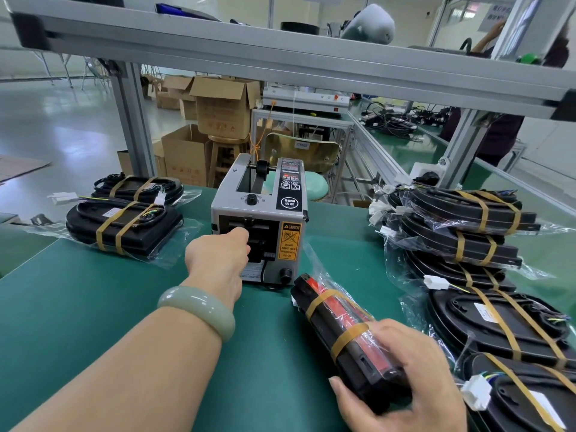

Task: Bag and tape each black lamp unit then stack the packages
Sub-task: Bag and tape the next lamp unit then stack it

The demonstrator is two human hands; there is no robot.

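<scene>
Lamp unit (331, 325), black, glossy-bagged, tan-taped, lower right, gripped by right hand (402, 380); left hand (218, 260) at boxy dispenser (258, 210), grip indiscernible.

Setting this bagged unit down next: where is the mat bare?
Bare green mat lies near-left, between the left packages and the left forearm. A narrower strip runs between tape dispenser and right stack. Far right is crowded.

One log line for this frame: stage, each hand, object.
stage: taping | left hand: at tape dispenser outlet, fingers hidden | right hand: grips bagged lamp unit
</scene>
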